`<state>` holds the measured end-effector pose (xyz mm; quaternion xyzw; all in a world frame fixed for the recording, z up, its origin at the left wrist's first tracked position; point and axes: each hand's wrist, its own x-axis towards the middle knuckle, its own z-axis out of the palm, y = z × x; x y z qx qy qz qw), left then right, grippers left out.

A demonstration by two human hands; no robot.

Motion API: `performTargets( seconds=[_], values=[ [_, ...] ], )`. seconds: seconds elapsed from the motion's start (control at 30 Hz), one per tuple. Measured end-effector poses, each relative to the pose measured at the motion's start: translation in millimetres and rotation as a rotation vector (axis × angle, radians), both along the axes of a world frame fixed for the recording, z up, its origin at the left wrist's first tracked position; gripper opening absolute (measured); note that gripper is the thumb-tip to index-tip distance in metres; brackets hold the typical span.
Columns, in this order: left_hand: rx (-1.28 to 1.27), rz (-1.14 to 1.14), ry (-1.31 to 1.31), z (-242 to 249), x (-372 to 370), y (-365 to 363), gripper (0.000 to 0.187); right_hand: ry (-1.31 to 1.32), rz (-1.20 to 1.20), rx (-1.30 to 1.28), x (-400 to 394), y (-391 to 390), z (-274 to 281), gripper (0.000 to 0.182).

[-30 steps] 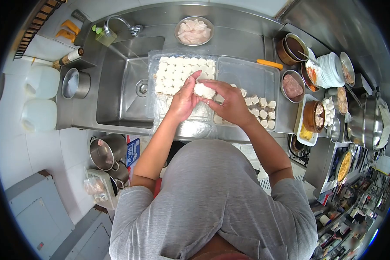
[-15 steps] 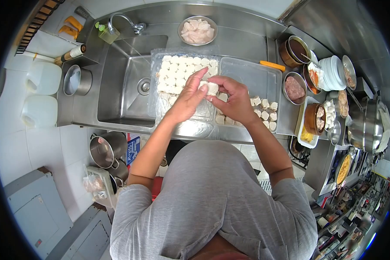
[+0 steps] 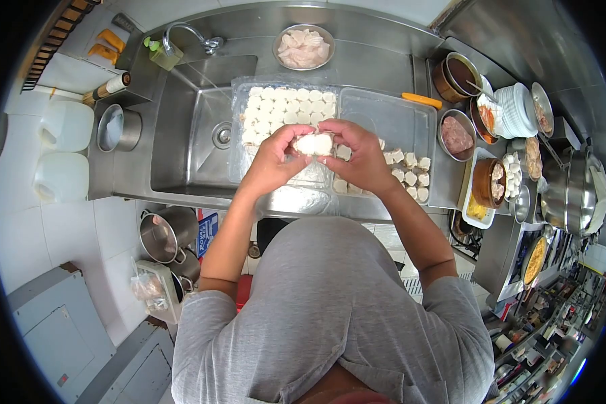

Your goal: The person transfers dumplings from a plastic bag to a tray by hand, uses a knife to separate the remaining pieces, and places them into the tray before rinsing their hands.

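Between my hands are white dumpling pieces [image 3: 314, 144], side by side above the trays. My left hand [image 3: 276, 159] grips their left side with curled fingers. On their right side, the fingers and thumb of my right hand [image 3: 358, 156] close on them. Rows of white pieces fill the back of the left tray [image 3: 238, 145], which is lined with clear plastic. The right tray [image 3: 387, 114] is translucent and holds similar white-topped pieces [image 3: 411, 176] along its front and right part. My hands hide some pieces near the join of the trays.
A sink [image 3: 188, 128] with a faucet [image 3: 212, 45] is at left. Behind the trays stands a bowl of pale slices [image 3: 304, 48]. An orange-handled tool [image 3: 422, 101] lies at the back right, near a bowl of pink meat [image 3: 456, 135], stacked plates [image 3: 516, 111] and a wooden steamer [image 3: 483, 182].
My left hand has moved left and down and turned from an upright palm to a curled grip. The white pieces now face up between both hands, slightly further left.
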<state>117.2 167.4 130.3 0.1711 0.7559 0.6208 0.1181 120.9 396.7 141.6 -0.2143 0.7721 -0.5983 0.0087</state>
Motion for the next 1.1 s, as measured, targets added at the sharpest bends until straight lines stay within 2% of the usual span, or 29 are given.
performTargets(
  seconds=[0.1, 0.17, 0.27, 0.3, 0.37, 0.4, 0.47, 0.53, 0.57, 0.73, 0.83, 0.9, 1.0, 1.1],
  values=[
    [-0.198, 0.005, 0.109, 2.7, 10.5, -0.1, 0.047, 0.025, 0.065, 0.106, 5.1, -3.9, -8.4, 0.054],
    [-0.247, -0.001, 0.074, -14.1, 20.4, -6.3, 0.047, -0.053, 0.168, 0.22, 8.8, -8.3, -3.5, 0.058],
    [-0.325, 0.024, 0.032, -39.2, 32.5, -11.7, 0.046, 0.134, 0.084, 0.429, -1.8, 24.7, -33.8, 0.062],
    [-0.351, 0.048, 0.038, -53.9, 36.7, -12.4, 0.045, 0.104, -0.007, 0.441, -19.8, 48.0, -35.2, 0.06],
    [-0.437, 0.105, 0.102, -81.8, 44.0, -10.1, 0.044, 0.019, -0.309, 0.73, -66.4, 109.6, -69.9, 0.052],
    [-0.498, 0.13, 0.157, -95.6, 46.2, -7.9, 0.043, 0.075, -0.397, 0.926, -82.2, 128.9, -57.9, 0.042],
    [-0.625, 0.144, 0.22, -108.9, 51.3, -5.0, 0.043, 0.241, -0.381, 1.227, -120.9, 172.7, -75.5, 0.038],
    [-0.758, 0.121, 0.249, -114.1, 52.7, -4.1, 0.042, 0.062, -0.239, 1.513, -145.3, 187.0, -70.6, 0.035],
    [-0.78, 0.141, 0.19, -104.9, 54.5, -2.5, 0.05, 0.023, -0.183, 1.497, -153.3, 194.6, -74.9, 0.036],
    [-0.67, 0.247, 0.223, -99.8, 58.0, -11.6, 0.048, -0.101, 0.021, 1.362, -177.3, 222.9, -87.3, 0.034],
    [-0.636, 0.206, 0.128, -97.4, 56.3, -16.2, 0.04, -0.009, 0.015, 1.293, -166.0, 224.9, -70.2, 0.03],
    [-0.651, 0.178, 0.047, -96.1, 52.6, -13.0, 0.032, -0.055, 0.039, 1.211, -159.8, 221.8, -45.0, 0.028],
    [-0.686, 0.165, 0.053, -97.1, 47.8, -12.3, 0.029, 0.007, 0.036, 1.168, -160.5, 228.7, -39.1, 0.027],
    [-0.701, 0.177, 0.091, -104.4, 44.1, -10.1, 0.036, 0.116, -0.045, 1.23, -156.7, 231.6, -31.1, 0.027]
  ],
)
